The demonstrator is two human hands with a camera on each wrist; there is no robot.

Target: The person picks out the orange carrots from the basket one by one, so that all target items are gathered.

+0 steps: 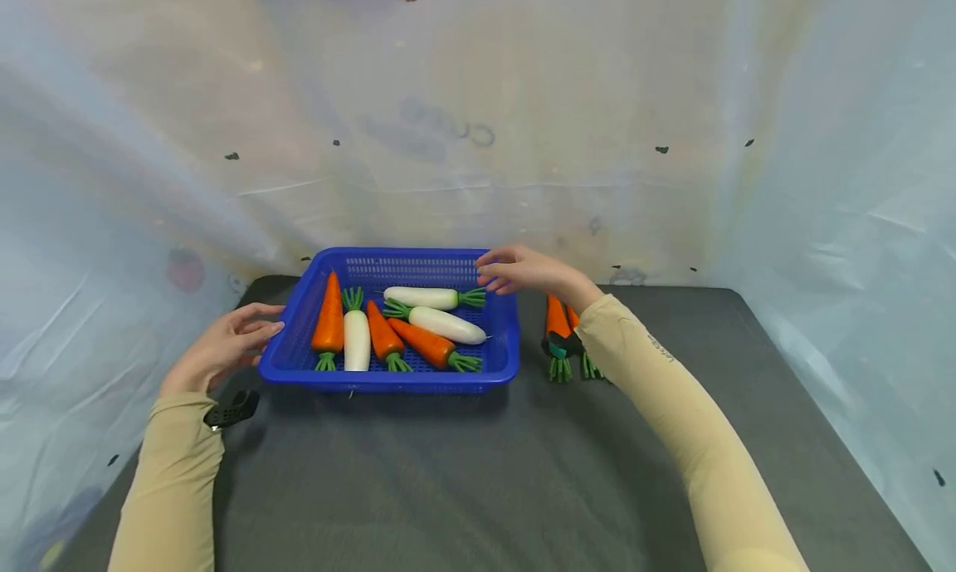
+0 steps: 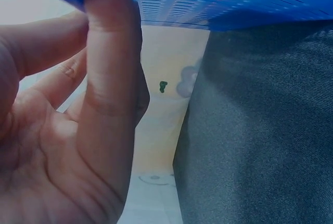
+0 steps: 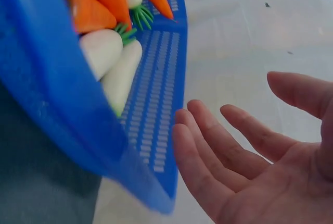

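A blue plastic basket (image 1: pixel 388 382) holds three orange carrots (image 1: pixel 329 319) and three white radishes (image 1: pixel 448 325), all with green tops. At the basket's left rim, my left hand (image 1: pixel 227 339) has its thumb and fingers loosely bent, with fingertips at the edge. Its thumb (image 2: pixel 106 78) overlaps the blue rim in the left wrist view. Over the back right corner hovers my right hand (image 1: pixel 523 269), fingers slightly bent. The right wrist view shows that hand's palm and spread fingers (image 3: pixel 200 166) beside the basket wall, holding nothing.
More carrots (image 1: pixel 556 331) lie on the dark table (image 1: pixel 418 472) right of the basket, partly hidden by the right sleeve (image 1: pixel 665 389). A pale plastic sheet (image 1: pixel 568 99) hangs behind and at both sides. A black band (image 1: pixel 233 409) is on the left wrist.
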